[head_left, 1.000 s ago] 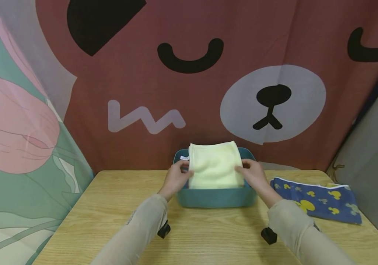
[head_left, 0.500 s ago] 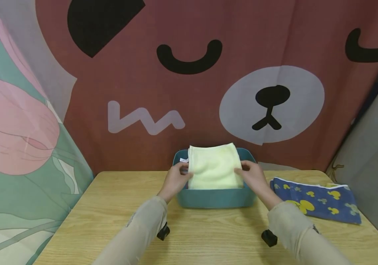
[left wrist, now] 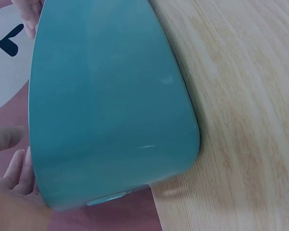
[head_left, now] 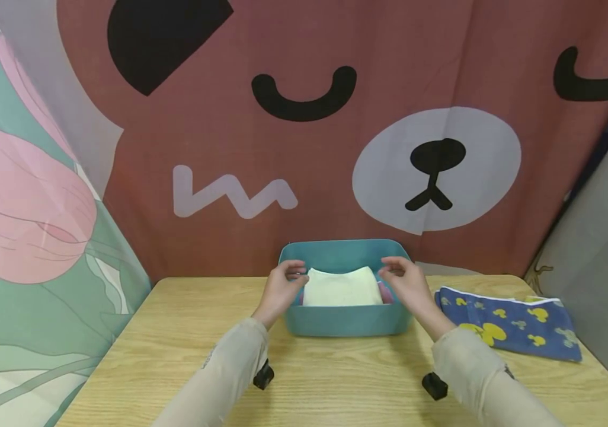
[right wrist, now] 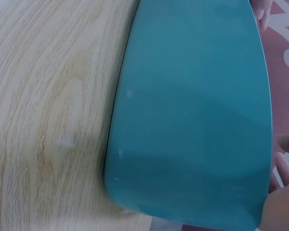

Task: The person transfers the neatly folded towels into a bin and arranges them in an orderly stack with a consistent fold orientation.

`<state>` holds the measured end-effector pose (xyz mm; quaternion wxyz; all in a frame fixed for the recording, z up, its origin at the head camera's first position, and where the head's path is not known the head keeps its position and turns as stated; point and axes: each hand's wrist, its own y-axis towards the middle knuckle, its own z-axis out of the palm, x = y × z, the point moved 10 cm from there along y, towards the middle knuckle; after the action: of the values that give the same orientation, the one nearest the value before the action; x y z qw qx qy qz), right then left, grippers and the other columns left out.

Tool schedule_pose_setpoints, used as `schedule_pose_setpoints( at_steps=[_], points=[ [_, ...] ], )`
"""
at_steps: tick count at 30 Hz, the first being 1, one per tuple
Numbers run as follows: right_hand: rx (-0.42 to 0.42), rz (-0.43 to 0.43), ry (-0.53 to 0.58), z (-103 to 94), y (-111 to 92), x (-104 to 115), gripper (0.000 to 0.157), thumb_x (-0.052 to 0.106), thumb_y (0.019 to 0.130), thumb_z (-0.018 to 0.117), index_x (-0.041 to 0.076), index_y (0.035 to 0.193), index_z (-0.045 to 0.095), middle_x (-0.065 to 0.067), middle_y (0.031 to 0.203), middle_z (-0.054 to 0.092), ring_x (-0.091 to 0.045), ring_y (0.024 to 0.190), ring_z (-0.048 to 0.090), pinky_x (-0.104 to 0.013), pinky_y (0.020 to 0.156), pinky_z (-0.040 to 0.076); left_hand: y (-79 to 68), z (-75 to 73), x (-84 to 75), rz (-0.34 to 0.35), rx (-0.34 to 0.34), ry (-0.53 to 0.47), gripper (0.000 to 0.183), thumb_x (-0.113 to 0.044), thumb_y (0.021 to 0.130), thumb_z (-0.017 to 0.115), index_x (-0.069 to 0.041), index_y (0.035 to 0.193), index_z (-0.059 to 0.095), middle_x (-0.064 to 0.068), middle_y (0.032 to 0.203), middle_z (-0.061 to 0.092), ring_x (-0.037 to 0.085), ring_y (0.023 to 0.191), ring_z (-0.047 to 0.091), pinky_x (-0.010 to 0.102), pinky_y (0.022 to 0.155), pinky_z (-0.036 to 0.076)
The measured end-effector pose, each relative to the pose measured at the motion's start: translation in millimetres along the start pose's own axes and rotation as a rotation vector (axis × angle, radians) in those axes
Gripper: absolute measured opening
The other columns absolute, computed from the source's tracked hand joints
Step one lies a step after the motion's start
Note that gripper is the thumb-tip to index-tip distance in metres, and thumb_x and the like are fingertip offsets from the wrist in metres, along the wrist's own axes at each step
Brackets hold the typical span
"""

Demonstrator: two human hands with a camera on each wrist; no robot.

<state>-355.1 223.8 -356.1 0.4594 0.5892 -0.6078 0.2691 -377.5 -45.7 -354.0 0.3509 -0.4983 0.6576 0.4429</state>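
Observation:
A folded pale yellow towel (head_left: 342, 287) lies inside a teal plastic bin (head_left: 349, 321), in the middle of the head view. Something pink (head_left: 386, 293) shows beneath it, mostly hidden. My left hand (head_left: 281, 287) is over the bin's left end, fingers and thumb apart with nothing between them. At the opposite end, my right hand (head_left: 407, 287) hovers in the same way, empty, just off the towel. Both wrist views are filled by the bin's outer front wall (left wrist: 106, 96), which hides the towel; the right hand (right wrist: 283, 195) shows beyond the rim in the right wrist view.
On the table's right side lies a folded blue cloth (head_left: 517, 323) with yellow printed shapes and a white edge. The wooden table (head_left: 346, 379) ends at a brown bear-print curtain (head_left: 218, 243) close behind the bin.
The yellow towel, earlier held upright by its sides between both hands, has dropped lower into the bin. Both hands have let go of it and stay near the bin's ends.

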Motion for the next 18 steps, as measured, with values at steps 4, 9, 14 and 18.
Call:
schedule_pose_setpoints(
  at_steps=[4,9,14,18],
  points=[
    [-0.013,-0.005,0.002,-2.8,-1,0,0.031,0.011,0.097,0.061,-0.002,0.126,0.062,-0.019,0.11,0.065,-0.034,0.107,0.06,-0.045,0.09,0.047,-1.6,-2.9,-2.0,0.004,-0.022,-0.012,0.027,-0.007,0.095,0.065,-0.004,0.122,0.064,0.008,0.111,0.067,0.025,0.102,0.061,0.04,0.089,0.052],
    [-0.021,-0.018,0.004,-4.6,-1,2,0.031,0.012,0.098,0.062,-0.001,0.126,0.063,-0.019,0.112,0.065,-0.033,0.106,0.06,-0.043,0.089,0.048,-3.9,-3.7,-4.1,0.018,-0.024,-0.022,0.027,-0.012,0.097,0.065,-0.008,0.124,0.065,0.005,0.111,0.067,0.023,0.103,0.061,0.041,0.09,0.051],
    [-0.033,-0.059,-0.012,-9.4,-6,8,0.03,0.015,0.099,0.062,0.001,0.125,0.064,-0.018,0.114,0.065,-0.032,0.103,0.06,-0.043,0.09,0.048,-8.7,-0.4,-9.6,0.047,0.004,-0.036,0.026,-0.013,0.098,0.064,-0.009,0.123,0.066,0.005,0.109,0.067,0.023,0.104,0.061,0.041,0.09,0.051],
    [-0.031,-0.095,-0.016,-16.0,-14,13,0.029,0.018,0.101,0.06,0.004,0.126,0.063,-0.017,0.118,0.064,-0.03,0.104,0.059,-0.043,0.09,0.047,-12.9,3.8,-15.0,0.074,0.028,-0.031,0.025,-0.013,0.098,0.063,-0.009,0.123,0.066,0.006,0.109,0.066,0.023,0.103,0.06,0.041,0.089,0.05]
  ],
)
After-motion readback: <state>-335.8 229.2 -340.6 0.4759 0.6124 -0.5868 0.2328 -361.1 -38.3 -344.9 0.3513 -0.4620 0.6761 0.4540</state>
